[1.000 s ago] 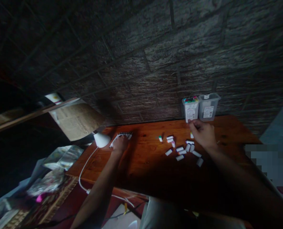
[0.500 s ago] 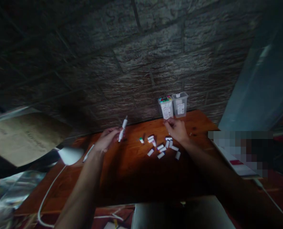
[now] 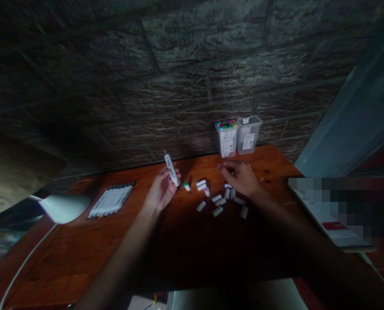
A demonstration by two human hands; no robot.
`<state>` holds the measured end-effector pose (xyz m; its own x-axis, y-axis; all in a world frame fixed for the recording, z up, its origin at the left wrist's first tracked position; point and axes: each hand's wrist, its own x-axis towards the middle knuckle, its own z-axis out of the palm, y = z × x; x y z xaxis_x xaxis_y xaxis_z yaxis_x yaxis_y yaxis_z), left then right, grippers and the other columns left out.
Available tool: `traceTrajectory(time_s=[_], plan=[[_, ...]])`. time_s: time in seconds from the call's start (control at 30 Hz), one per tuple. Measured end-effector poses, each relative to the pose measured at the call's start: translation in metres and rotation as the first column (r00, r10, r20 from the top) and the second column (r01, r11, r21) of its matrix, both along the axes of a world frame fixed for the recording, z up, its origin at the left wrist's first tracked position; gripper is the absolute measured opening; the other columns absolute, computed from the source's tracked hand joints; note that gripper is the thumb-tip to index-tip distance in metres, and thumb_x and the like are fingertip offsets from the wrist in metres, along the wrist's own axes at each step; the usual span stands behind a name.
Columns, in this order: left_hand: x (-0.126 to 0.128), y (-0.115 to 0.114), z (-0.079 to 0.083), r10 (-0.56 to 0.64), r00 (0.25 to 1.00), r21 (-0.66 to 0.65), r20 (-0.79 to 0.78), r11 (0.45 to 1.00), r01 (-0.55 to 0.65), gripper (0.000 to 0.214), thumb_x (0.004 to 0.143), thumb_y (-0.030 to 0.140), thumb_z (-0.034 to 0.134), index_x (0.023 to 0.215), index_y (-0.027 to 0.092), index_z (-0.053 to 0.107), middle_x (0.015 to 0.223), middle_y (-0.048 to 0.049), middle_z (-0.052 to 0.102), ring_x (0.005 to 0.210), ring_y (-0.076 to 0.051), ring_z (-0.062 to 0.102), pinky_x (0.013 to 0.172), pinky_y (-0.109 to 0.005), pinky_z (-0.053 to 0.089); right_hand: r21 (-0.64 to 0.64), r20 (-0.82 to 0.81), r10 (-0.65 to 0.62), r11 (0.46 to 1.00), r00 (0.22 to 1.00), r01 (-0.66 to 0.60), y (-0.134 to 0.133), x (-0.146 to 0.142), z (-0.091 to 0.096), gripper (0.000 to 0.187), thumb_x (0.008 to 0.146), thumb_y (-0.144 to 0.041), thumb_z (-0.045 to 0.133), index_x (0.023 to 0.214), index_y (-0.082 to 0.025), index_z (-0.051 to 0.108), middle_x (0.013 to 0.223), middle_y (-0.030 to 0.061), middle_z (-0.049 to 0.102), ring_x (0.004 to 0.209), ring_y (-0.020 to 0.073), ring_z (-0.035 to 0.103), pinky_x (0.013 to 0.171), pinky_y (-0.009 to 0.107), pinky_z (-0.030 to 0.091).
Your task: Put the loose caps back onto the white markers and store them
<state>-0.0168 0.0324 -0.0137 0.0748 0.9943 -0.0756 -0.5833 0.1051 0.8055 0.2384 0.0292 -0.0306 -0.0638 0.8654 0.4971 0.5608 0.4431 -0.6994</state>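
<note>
My left hand grips a white marker, its narrow tip pointing up and toward the wall. Above the right part of the table, my right hand has its fingers curled toward the thumb; anything in them is hidden. Several loose white marker caps lie scattered between and below the hands. One green-ended cap stands close to my left hand. A row of white markers lies side by side on the table, left of my left hand.
Against the brick wall stand a clear container packed with colour-ended markers and a second clear container. A white lamp-like shade with a cable is at left. A book or board sits at the table's right edge.
My left hand has moved right, closer to the caps, and the marker now tilts the other way. My right hand has drawn away from the containers. The marker row shows more fully.
</note>
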Motion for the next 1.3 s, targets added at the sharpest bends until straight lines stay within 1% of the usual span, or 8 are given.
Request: traceTrajectory(time_s=[0.13, 0.23, 0.33, 0.47, 0.67, 0.97, 1.13, 1.3], plan=[[0.003, 0.001, -0.002, -0.009, 1.000, 0.010, -0.020, 1.000, 0.009, 0.011, 0.074, 0.013, 0.064, 0.085, 0.016, 0.062, 0.076, 0.0023, 0.071, 0.063, -0.009, 0.068, 0.060, -0.017, 0.056, -0.012, 0.083, 0.186, 0.983, 0.979, -0.186, -0.006, -0.004, 0.001, 0.018, 0.088, -0.027, 0.056, 0.093, -0.021, 0.073, 0.092, 0.0041, 0.076, 0.076, 0.0164, 0.068, 0.066, 0.028, 0.048], [0.004, 0.001, -0.004, -0.015, 1.000, 0.005, -0.020, 1.000, 0.015, 0.011, 0.074, 0.013, 0.064, 0.085, 0.016, 0.062, 0.074, 0.0009, 0.072, 0.064, -0.010, 0.069, 0.061, -0.018, 0.057, 0.012, 0.128, 0.282, 0.958, 0.951, -0.286, -0.011, -0.010, 0.000, 0.015, 0.088, -0.026, 0.060, 0.098, -0.023, 0.072, 0.098, 0.0041, 0.075, 0.089, 0.0183, 0.068, 0.075, 0.030, 0.051], [0.005, -0.001, -0.005, -0.021, 1.000, 0.029, -0.016, 0.999, 0.022, 0.012, 0.073, 0.013, 0.066, 0.084, 0.015, 0.062, 0.076, -0.0012, 0.073, 0.067, -0.012, 0.070, 0.068, -0.021, 0.058, 0.018, 0.205, 0.325, 0.942, 0.923, -0.336, -0.015, -0.018, -0.001, 0.015, 0.086, -0.026, 0.066, 0.099, -0.022, 0.071, 0.099, 0.0052, 0.074, 0.093, 0.0200, 0.067, 0.082, 0.033, 0.049], [0.007, -0.002, -0.006, -0.041, 0.999, 0.047, -0.008, 0.998, 0.041, 0.014, 0.072, 0.012, 0.067, 0.085, 0.015, 0.063, 0.077, -0.0022, 0.074, 0.070, -0.013, 0.072, 0.072, -0.023, 0.059, -0.057, 0.282, 0.347, 0.937, 0.895, -0.345, -0.016, -0.021, -0.006, 0.012, 0.086, -0.025, 0.067, 0.097, -0.021, 0.071, 0.096, 0.0054, 0.073, 0.092, 0.0207, 0.065, 0.081, 0.033, 0.048], [0.009, -0.003, -0.007, -0.088, 0.996, 0.073, 0.028, 0.994, 0.086, 0.015, 0.072, 0.010, 0.066, 0.087, 0.015, 0.064, 0.078, -0.0024, 0.075, 0.070, -0.014, 0.072, 0.070, -0.023, 0.059, -0.179, 0.263, 0.406, 0.912, 0.875, -0.369, -0.014, -0.020, -0.014, 0.010, 0.088, -0.026, 0.064, 0.092, -0.022, 0.071, 0.087, 0.0029, 0.073, 0.074, 0.0150, 0.065, 0.065, 0.026, 0.045], [0.008, -0.009, -0.003, -0.127, 0.991, 0.088, -0.031, 0.988, 0.130, 0.019, 0.074, 0.013, 0.067, 0.093, 0.016, 0.066, 0.081, -0.0032, 0.075, 0.073, -0.016, 0.073, 0.072, -0.024, 0.060, -0.118, 0.219, 0.387, 0.922, 0.896, -0.369, -0.013, -0.019, -0.013, 0.007, 0.084, -0.021, 0.066, 0.089, -0.023, 0.071, 0.085, 0.0006, 0.072, 0.077, 0.0148, 0.064, 0.067, 0.026, 0.046], [0.011, -0.011, -0.003, -0.146, 0.988, 0.112, -0.053, 0.982, 0.152, 0.020, 0.073, 0.013, 0.071, 0.092, 0.015, 0.066, 0.080, -0.0028, 0.074, 0.074, -0.017, 0.074, 0.074, -0.029, 0.062, -0.209, 0.213, 0.426, 0.899, 0.880, -0.385, -0.013, -0.017, -0.015, 0.010, 0.086, -0.022, 0.064, 0.092, -0.024, 0.071, 0.083, -0.0012, 0.073, 0.072, 0.0135, 0.066, 0.063, 0.024, 0.046], [0.009, -0.008, 0.001, -0.095, 0.995, 0.130, -0.039, 0.986, 0.099, 0.018, 0.070, 0.012, 0.075, 0.086, 0.014, 0.067, 0.079, -0.0007, 0.075, 0.068, -0.013, 0.072, 0.070, -0.023, 0.061, -0.184, 0.183, 0.392, 0.915, 0.902, -0.360, -0.012, -0.013, -0.009, 0.014, 0.087, -0.031, 0.065, 0.097, -0.024, 0.072, 0.089, 0.0003, 0.076, 0.077, 0.0153, 0.068, 0.068, 0.026, 0.049]])
